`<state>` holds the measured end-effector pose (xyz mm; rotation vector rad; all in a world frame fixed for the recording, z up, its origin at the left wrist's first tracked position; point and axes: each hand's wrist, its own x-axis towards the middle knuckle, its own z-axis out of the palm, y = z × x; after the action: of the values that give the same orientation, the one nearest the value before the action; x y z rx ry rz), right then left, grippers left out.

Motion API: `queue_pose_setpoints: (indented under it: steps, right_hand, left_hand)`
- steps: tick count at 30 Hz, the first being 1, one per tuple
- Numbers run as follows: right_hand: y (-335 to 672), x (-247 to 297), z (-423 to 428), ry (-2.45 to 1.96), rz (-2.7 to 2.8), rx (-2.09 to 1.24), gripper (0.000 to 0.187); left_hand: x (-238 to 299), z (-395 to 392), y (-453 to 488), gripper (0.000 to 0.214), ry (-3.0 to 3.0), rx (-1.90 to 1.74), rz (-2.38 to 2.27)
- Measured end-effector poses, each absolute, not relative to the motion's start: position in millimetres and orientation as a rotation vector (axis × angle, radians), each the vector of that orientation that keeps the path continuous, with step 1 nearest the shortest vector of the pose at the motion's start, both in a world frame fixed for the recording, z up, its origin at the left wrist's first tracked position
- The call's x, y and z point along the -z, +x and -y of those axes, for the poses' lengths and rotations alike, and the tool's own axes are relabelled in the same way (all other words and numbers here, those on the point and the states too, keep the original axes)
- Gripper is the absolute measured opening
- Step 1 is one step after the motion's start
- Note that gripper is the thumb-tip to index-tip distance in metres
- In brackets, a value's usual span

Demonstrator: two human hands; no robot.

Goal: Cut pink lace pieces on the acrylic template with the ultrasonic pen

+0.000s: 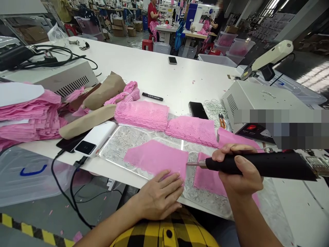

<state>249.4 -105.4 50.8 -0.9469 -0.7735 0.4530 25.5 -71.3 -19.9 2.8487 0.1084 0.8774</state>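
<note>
My left hand lies flat, fingers stretched out, on the lower edge of a pink fabric piece. That piece rests on a grey, marble-patterned board. My right hand is wrapped round a thick black-handled tool that looks like a soldering iron. Its thin metal tip points left and meets the right edge of the pink piece. Another pink piece lies under the tool, partly hidden by my right hand. Behind them sit two stacks of pink lace-edged fabric, one on the left and one on the right.
A white power bank with cables stands at left, beside brown paper rolls and a tall pink stack. Behind the board are a marker, a phone and orange-handled snips. A grey machine box stands right.
</note>
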Motion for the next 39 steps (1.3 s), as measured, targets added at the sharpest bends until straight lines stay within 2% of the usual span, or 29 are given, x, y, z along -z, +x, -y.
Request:
queue_pose_setpoints:
  steps: [7,18,30,34,39]
  right_hand:
    - [248,-54,104,-0.967,0.793,-0.455,0.007]
    - [248,-57,124,-0.852,0.857,-0.676,0.011]
    - [245,-50,124,-0.818,0.930,-0.721,0.009]
    - [251,-56,127,-0.854,0.866,-0.646,0.010]
    - [286,-65,149,-0.990,0.630,-0.344,0.012]
  left_hand:
    - [19,70,25,0.037,2.842,-0.866,-0.094]
    - [14,71,23,0.032,2.794,-0.960,-0.061]
    - [13,70,24,0.032,2.783,-0.943,-0.056]
    - [8,72,25,0.030,2.766,-0.961,-0.064]
    - [-4,79,43,0.022,2.754,-1.005,-0.070]
